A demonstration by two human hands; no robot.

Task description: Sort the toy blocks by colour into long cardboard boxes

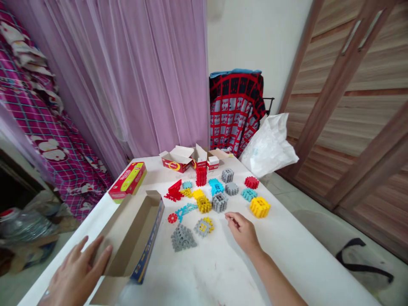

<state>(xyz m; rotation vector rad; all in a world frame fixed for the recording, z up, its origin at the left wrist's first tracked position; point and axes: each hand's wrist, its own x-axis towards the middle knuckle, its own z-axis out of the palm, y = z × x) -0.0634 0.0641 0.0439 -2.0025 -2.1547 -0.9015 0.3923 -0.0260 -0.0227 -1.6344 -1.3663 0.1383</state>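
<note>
The left hand is lying flat at seven o'clock on the white table, fingers spread wide, pressing the near wall of the open cardboard box and gripping nothing. The right hand is resting at five o'clock, fingertips pinched narrow; whether they are holding anything I cannot tell. Just beside it at ten o'clock is sitting a grey-and-yellow block, with the yellow cube at one o'clock.
</note>
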